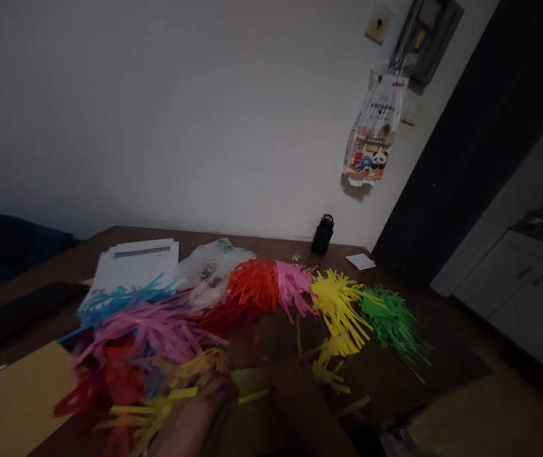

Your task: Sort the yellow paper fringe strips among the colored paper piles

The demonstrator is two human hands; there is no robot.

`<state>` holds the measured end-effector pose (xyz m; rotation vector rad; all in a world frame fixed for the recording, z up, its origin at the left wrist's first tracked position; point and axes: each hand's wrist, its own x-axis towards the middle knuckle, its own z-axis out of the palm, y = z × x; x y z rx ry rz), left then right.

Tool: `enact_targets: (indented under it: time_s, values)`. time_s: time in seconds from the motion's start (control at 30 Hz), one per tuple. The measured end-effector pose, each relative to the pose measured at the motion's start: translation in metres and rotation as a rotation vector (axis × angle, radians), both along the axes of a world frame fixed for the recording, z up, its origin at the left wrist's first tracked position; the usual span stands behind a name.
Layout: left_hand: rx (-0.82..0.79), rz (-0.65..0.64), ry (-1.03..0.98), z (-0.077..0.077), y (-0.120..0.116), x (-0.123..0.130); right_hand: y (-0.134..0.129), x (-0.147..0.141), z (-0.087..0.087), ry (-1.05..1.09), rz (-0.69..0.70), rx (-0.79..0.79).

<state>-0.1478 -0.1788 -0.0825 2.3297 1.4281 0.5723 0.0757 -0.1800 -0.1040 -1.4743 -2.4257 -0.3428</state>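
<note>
My left hand [209,403] is low in the centre of the view, over yellow paper strips [152,409] and beside an olive-yellow sheet [249,412]. Its fingers are dark and blurred, so I cannot make out what they hold. To its right, my right hand [294,381] is in deep shadow at the sheet's right side, its fingers not distinct. Pink-purple strips [152,330] and red strips [123,374] lie to the left. Across the table, fringed paper runs in orange-red [254,284], pink [294,285], yellow [340,298] and green [390,320].
White papers [138,266] and a clear plastic bag [211,270] lie at the back left of the brown table [252,238]. A black bottle [322,235] stands near the wall, a white card [361,261] beside it. An orange-tan sheet [18,403] lies front left.
</note>
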Motion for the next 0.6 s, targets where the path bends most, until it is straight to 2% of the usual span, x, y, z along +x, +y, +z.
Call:
enact_targets:
  time_s: [0.13,0.27,0.37,0.47,0.6]
  values:
    - [-0.002,-0.004,0.176,0.016,-0.002,0.011,-0.001,-0.006,0.005,-0.011,-0.07,-0.023]
    - [-0.048,0.06,0.326,0.031,0.003,0.021,-0.005,-0.011,0.023,-0.026,-0.154,-0.135]
    - [-0.085,0.059,0.402,0.04,0.009,0.026,-0.004,-0.012,0.038,0.026,-0.194,-0.216]
    - [-0.07,0.007,0.434,0.042,0.013,0.029,0.0,-0.012,0.044,0.075,-0.17,-0.213]
    - [-0.009,-0.085,0.386,0.035,0.011,0.036,0.003,-0.014,0.036,0.074,-0.079,-0.194]
